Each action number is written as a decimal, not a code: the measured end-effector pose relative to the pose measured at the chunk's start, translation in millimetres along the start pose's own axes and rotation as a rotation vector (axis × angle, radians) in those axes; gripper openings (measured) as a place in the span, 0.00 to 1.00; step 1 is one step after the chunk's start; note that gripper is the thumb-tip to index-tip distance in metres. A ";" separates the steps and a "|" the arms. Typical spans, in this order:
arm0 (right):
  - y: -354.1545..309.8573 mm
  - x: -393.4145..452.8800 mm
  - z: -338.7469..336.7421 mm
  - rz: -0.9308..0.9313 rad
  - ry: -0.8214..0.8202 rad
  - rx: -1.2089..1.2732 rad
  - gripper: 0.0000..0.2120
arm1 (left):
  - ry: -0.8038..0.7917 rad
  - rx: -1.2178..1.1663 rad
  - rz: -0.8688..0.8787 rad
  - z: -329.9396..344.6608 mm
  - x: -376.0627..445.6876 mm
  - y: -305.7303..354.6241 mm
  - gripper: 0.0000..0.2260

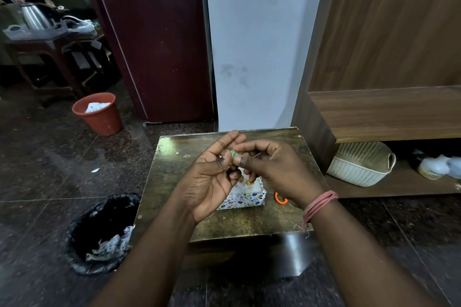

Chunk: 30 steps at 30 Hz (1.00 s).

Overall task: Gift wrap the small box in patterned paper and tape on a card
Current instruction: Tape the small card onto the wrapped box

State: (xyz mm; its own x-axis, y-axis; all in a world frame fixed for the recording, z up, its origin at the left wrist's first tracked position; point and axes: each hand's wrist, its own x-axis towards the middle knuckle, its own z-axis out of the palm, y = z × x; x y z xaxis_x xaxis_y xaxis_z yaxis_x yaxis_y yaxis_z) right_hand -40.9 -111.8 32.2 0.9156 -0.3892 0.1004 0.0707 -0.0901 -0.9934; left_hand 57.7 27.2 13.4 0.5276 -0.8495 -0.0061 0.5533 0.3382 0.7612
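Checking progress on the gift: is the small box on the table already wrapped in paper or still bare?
Wrapped, at least where visible: the box shows colourful patterned paper on its near side and right end. Both hands hide most of its top, where something pale lies.

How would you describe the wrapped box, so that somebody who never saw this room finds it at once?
Look at the small dark table with the glossy speckled top in front of the white wall. The small box wrapped in white paper with many-coloured shapes lies near its middle, partly hidden below the two raised hands. An orange scissor handle lies just to its right; only the box is patterned.
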 end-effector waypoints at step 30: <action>18.5 -2.4 -66.1 0.565 0.388 -0.171 0.10 | 0.201 0.219 -0.034 -1.8 0.5 6.9 0.18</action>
State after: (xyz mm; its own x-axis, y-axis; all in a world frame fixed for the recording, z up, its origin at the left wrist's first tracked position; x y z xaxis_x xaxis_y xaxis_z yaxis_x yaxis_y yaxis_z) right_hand -67.9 -173.1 17.2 0.5845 -0.7146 -0.3843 -0.4666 0.0915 -0.8797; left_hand 62.9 29.8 17.5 0.6405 -0.7541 -0.1453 0.4322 0.1976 0.8799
